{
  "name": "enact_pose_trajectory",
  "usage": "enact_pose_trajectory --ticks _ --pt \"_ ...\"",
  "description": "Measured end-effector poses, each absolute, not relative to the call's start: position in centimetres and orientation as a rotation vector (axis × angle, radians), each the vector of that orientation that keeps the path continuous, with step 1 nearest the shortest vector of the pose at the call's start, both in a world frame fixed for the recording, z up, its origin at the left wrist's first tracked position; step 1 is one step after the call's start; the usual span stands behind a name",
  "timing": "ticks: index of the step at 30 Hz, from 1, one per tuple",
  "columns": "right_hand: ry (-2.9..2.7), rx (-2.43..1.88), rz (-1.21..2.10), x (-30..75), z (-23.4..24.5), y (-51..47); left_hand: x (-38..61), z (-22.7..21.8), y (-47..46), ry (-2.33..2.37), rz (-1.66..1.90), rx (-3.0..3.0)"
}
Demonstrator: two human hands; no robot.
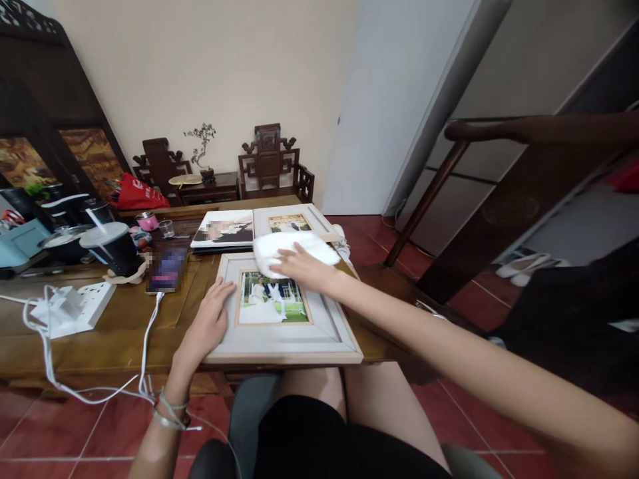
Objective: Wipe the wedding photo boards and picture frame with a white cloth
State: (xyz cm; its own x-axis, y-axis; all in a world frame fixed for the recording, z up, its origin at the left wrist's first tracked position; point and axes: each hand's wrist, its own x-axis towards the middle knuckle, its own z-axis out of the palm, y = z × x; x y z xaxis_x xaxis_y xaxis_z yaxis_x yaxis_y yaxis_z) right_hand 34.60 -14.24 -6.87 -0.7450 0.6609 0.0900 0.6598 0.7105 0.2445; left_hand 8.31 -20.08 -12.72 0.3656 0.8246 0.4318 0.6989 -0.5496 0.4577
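Observation:
A picture frame (279, 340) with a wide pale border and a photo (273, 298) of two people lies flat at the table's front edge. My left hand (212, 316) rests on its left side, fingers stretched out and holding nothing. Over the frame's far edge, my right hand (304, 269) presses a folded white cloth (269, 249), with its fingers bent onto it. The cloth hides part of the far border and the near part of a second framed photo (304, 214) behind.
Left of that second frame lies a photo album (227, 226). A lidded cup (112, 243), a phone (167, 271) on a cable and a white power strip (92, 303) with loose cords occupy the table's left. A wooden chair (424, 206) stands close on the right.

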Motion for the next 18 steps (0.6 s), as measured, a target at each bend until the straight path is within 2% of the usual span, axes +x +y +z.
enact_pose_trajectory --ticks 7,12,18 --pt "2.77 1.397 0.402 40.2 -6.3 -14.4 8.8 -13.7 -18.9 1.424 0.986 2.462" --pt "2.936 1.318 0.353 40.1 -7.8 -18.3 9.1 -13.5 -18.9 1.478 0.888 2.451" --pt "3.003 1.284 0.112 40.8 -7.5 -24.6 9.3 -12.9 -19.2 1.547 0.799 2.442"
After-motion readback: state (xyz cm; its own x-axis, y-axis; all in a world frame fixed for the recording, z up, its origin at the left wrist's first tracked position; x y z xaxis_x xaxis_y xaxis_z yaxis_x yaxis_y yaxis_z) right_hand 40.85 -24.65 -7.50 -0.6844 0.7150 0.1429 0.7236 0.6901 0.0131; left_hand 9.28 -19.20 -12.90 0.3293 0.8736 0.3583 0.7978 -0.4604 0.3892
